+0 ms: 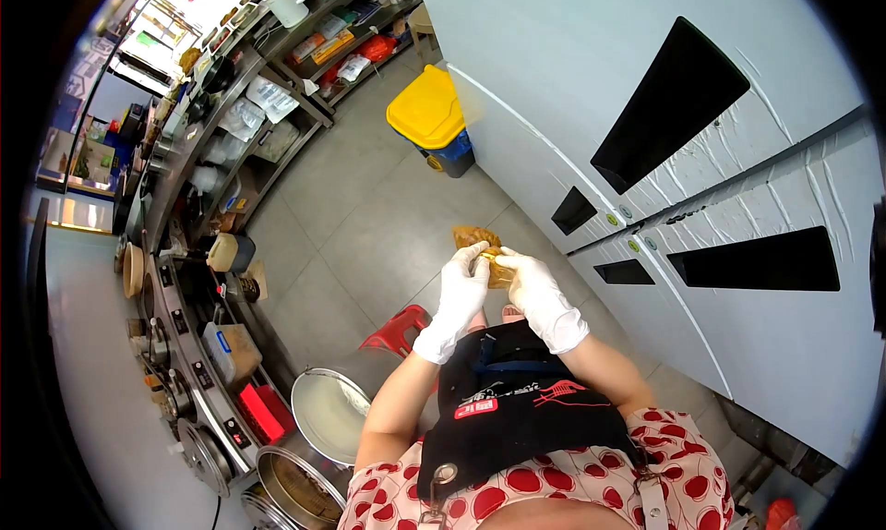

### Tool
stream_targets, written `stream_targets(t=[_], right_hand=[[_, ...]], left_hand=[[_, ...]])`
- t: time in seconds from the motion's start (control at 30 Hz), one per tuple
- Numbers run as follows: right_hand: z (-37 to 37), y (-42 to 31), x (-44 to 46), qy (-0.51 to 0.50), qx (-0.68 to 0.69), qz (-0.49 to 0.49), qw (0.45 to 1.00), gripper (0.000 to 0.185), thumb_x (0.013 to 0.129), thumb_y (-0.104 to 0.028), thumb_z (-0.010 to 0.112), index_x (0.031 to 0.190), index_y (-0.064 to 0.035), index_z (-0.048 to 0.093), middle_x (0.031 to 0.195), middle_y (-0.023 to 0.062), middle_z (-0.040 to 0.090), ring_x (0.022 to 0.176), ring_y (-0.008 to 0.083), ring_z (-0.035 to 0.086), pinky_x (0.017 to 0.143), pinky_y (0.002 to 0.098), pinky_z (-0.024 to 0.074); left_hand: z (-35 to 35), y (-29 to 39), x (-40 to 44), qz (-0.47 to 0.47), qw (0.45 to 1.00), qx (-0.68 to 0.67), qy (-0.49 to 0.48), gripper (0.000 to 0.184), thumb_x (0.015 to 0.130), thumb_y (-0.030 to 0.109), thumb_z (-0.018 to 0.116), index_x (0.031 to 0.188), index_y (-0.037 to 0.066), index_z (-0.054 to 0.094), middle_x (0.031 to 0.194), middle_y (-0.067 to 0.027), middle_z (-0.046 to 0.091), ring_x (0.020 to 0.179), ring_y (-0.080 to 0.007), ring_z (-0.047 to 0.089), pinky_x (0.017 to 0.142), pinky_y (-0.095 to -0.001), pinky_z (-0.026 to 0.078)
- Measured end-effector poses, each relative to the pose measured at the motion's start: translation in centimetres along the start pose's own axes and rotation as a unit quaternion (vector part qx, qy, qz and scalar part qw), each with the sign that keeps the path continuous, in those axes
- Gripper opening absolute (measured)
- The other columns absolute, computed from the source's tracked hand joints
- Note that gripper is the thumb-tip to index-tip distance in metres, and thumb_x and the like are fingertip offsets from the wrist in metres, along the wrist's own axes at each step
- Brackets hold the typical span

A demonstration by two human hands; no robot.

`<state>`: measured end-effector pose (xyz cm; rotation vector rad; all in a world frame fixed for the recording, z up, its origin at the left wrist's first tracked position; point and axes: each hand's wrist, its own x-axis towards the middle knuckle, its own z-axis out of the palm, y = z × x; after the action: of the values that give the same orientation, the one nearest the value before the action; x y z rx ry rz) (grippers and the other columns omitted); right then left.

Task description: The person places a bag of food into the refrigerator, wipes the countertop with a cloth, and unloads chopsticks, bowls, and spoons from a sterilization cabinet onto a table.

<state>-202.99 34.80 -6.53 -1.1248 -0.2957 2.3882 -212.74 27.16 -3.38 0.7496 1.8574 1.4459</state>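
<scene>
Head view has an amber-brown packet held up between two gloved hands, in front of the black apron and over the grey tiled floor. The left hand is nearly closed, thumb and fingertips pinching the packet's middle; the right hand is curled, its thumb and fingers close on the other side, with little opening between them. How firmly each one grips, I cannot tell.

The packet looks like thin, glossy film around something brown, though the contents are too small to make out. I judge it light and soft, apt to crumple or sag, and perhaps a bit slippery against smooth gloves. A hard pinch could tear it, so a broad, gentle hold on both sides of the middle seems best, with fingertips gathering the film.

Its long axis seems to run away from the body, leaning toward the left: one end shows beyond the left fingertips, the other lies nearer the apron, between the hands. Which end opens, if either, is unclear.
</scene>
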Motion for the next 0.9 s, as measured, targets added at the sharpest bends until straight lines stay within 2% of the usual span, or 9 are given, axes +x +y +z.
stream_targets(t=[0.13,0.23,0.27,0.37,0.5,0.7,0.73,0.83,0.9], right_hand=[[-0.2,-1.4,0.3,-0.09,0.038,0.131,0.987,0.029,0.087,-0.003,0.055,0.115,0.0042,0.055,0.102,0.0134,0.062,0.091,0.0247,0.061,0.082,0.0327,0.0483],[-0.3,-2.8,0.7,-0.156,-0.054,0.097,0.981,0.025,0.088,-0.002,0.054,0.113,0.0039,0.055,0.098,0.0114,0.063,0.079,0.0197,0.06,0.07,0.0285,0.0476],[-0.5,-3.5,0.4,-0.141,-0.118,0.064,0.981,0.021,0.085,-0.002,0.057,0.104,0.0032,0.059,0.085,0.006,0.061,0.067,0.0122,0.053,0.059,0.0247,0.0424],[1.7,-4.5,-2.0,-0.128,-0.309,-0.055,0.941,0.021,0.084,-0.004,0.06,0.103,0.0031,0.06,0.082,0.004,0.06,0.064,0.0089,0.051,0.056,0.0216,0.0413],[1.8,-4.6,-3.0,-0.156,-0.287,-0.086,0.941,0.026,0.082,-0.006,0.062,0.106,0.0019,0.059,0.082,0.0045,0.062,0.062,0.0091,0.052,0.056,0.0221,0.0423],[0.3,-3.5,-2.6,-0.109,-0.55,-0.078,0.824,0.013,0.083,-0.007,0.063,0.093,0.0021,0.063,0.076,0.0036,0.063,0.064,0.01,0.056,0.06,0.0234,0.046],[0.8,-4.1,-3.1,-0.097,-0.638,-0.094,0.758,0.011,0.084,-0.008,0.062,0.086,0.003,0.065,0.072,0.0046,0.063,0.067,0.0106,0.057,0.063,0.0262,0.0472],[1.7,-4.8,-3.5,-0.109,-0.684,-0.125,0.71,0.014,0.086,-0.01,0.06,0.084,0.0034,0.065,0.069,0.0042,0.062,0.066,0.0102,0.056,0.061,0.027,0.0461],[2.1,-4.9,-3.6,-0.145,-0.585,-0.127,0.788,0.016,0.088,-0.011,0.058,0.087,0.0028,0.065,0.07,0.0034,0.06,0.064,0.01,0.054,0.059,0.0252,0.0442]], left_hand=[[-0.9,1.2,0.3,0.115,0.986,0.099,-0.066,0.029,0.087,-0.001,0.051,0.114,0.0,0.061,0.095,-0.0129,0.059,0.078,-0.0205,0.06,0.073,-0.0288,0.048],[-1.8,1.6,0.5,0.171,0.966,0.159,-0.111,0.033,0.086,-0.003,0.048,0.116,0.003,0.06,0.093,-0.0112,0.055,0.079,-0.0234,0.058,0.073,-0.0292,0.048],[-2.2,1.6,0.5,0.163,0.962,0.183,-0.117,0.035,0.086,-0.005,0.047,0.118,0.004,0.059,0.092,-0.0106,0.053,0.08,-0.0233,0.057,0.074,-0.0285,0.047],[-2.5,1.5,0.2,0.168,0.957,0.199,-0.129,0.032,0.087,-0.003,0.049,0.116,0.003,0.059,0.09,-0.0115,0.052,0.081,-0.0252,0.056,0.074,-0.0294,0.047],[-2.6,1.6,0.1,0.112,0.974,0.137,-0.141,0.026,0.089,0.0,0.052,0.114,0.002,0.06,0.091,-0.011,0.052,0.081,-0.0242,0.057,0.073,-0.0296,0.047],[-3.0,0.7,-0.2,0.108,0.978,0.12,-0.134,0.023,0.089,0.001,0.055,0.111,0.001,0.061,0.093,-0.0101,0.054,0.083,-0.0218,0.058,0.075,-0.0279,0.047],[-3.0,0.8,-0.2,0.116,0.975,0.136,-0.132,0.023,0.089,0.001,0.054,0.111,0.001,0.061,0.093,-0.0102,0.054,0.084,-0.0218,0.058,0.075,-0.0278,0.047],[-3.4,0.8,-0.3,0.112,0.97,0.167,-0.139,0.023,0.09,0.001,0.053,0.111,0.002,0.061,0.094,-0.0107,0.055,0.085,-0.0221,0.059,0.076,-0.0275,0.047],[-3.9,1.5,-0.5,0.127,0.959,0.204,-0.148,0.025,0.09,0.001,0.053,0.113,0.002,0.06,0.095,-0.0115,0.055,0.085,-0.0235,0.059,0.076,-0.0282,0.047]])
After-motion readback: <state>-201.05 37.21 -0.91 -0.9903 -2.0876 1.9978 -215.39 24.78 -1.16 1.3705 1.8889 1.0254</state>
